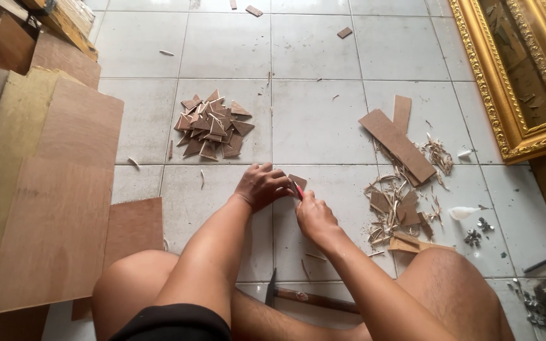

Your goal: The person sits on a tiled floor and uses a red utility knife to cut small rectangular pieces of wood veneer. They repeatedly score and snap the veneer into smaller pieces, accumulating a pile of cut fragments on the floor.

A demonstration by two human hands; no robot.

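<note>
My left hand (261,185) pinches a small brown plywood piece (298,183) just above the white tiled floor. My right hand (314,215) is closed around a red-handled cutter (299,191) whose tip meets the edge of that piece. Both hands sit close together in front of my knees. A pile of several brown plywood triangles (213,125) lies on the tiles beyond my left hand.
Large plywood sheets (58,196) lean along the left. Plywood strips (398,144) with shavings and offcuts (396,211) lie to the right. A hammer (308,297) rests between my legs. A gilded frame (507,88) stands at the upper right; small metal bits (475,235) lie beside it.
</note>
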